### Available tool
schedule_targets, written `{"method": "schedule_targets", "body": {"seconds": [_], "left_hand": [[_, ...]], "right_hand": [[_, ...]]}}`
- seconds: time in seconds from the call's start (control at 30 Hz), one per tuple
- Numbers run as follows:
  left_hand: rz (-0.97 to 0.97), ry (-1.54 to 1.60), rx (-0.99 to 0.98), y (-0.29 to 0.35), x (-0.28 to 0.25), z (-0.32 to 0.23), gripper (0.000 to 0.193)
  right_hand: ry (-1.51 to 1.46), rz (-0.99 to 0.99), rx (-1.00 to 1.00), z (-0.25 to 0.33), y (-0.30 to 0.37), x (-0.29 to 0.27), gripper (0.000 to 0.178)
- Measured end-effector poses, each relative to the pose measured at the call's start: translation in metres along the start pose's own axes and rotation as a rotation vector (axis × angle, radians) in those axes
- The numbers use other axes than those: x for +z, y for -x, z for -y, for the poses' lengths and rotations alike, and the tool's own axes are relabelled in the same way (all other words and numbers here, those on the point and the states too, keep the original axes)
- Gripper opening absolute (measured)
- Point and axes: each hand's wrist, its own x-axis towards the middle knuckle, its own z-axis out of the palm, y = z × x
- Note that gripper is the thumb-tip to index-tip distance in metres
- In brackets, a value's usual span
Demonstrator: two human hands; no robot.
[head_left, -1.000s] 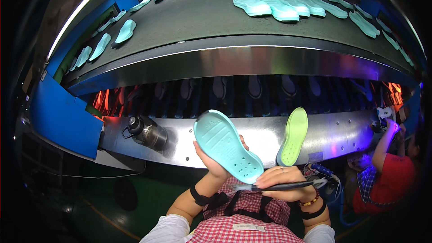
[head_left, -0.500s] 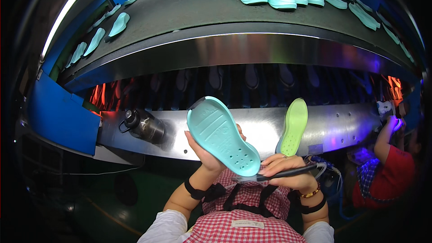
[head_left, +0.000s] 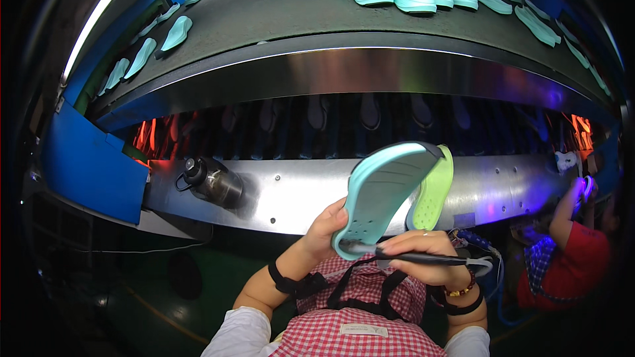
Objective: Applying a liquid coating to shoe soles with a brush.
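1. Bottle (head_left: 218,184), dark and see-through with a black lid and loop handle, sits leftmost on the brushed steel ledge (head_left: 297,188); I cannot tell what it contains.
2. Beneath the dark grey-green conveyor belt (head_left: 284,20), I see a long black opening (head_left: 344,125) with dim sole-shaped pieces in a row inside, glowing orange-red at both ends.
3. The left hand (head_left: 324,228) grips the toe end of a pale turquoise, shoe-shaped sole (head_left: 387,188), thumb over its edge; I cannot see most of the other fingers.
4. That sole is held up near the ledge's front edge, tilted, heel up and to the right. I make out a raised rim, fine ribs toward the heel, small holes toward the toe and a black patch at the heel tip.
5. A slim black-handled brush (head_left: 453,260) has its pale tip against the toe end, as far as I can judge.
6. The right hand (head_left: 423,246) has its fingers closed around that handle.
7. On the ledge I see a lime-green perforated sole (head_left: 433,192) with a bluish edge, partly covered in my view by the turquoise one.
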Motion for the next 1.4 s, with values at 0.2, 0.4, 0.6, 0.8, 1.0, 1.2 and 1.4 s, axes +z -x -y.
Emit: {"method": "schedule_targets", "body": {"seconds": [0.2, 0.4, 0.6, 0.8, 1.0, 1.2, 1.4], "left_hand": [[0.174, 0.184, -0.215, -0.009, 0.0, -0.019, 0.054], [0.09, -0.055, -0.52, -0.011, 0.008, -0.029, 0.047], [0.141, -0.233, -0.595, -0.008, 0.018, -0.038, 0.059], [0.089, -0.23, -0.578, 0.0, 0.008, -0.038, 0.062], [0.032, -0.323, -0.442, 0.009, 0.006, -0.047, 0.062], [-0.01, -0.448, -0.264, 0.014, 0.01, -0.058, 0.059], [-0.081, 0.384, -0.145, -0.004, -0.016, 0.011, 0.089]], "right_hand": [[-0.008, 0.393, -0.143, 0.008, -0.003, -0.013, 0.022], [0.154, 0.464, -0.09, 0.015, -0.008, -0.024, 0.021], [0.229, 0.418, -0.174, 0.01, -0.006, -0.036, 0.025], [0.247, 0.247, -0.149, 0.013, 0.006, -0.04, 0.025], [0.101, 0.204, -0.129, 0.002, 0.021, -0.034, 0.024], [0.162, 0.106, -0.108, -0.008, 0.035, -0.021, 0.021], [0.051, -0.191, -0.135, 0.0, 0.03, -0.014, 0.025]]}}
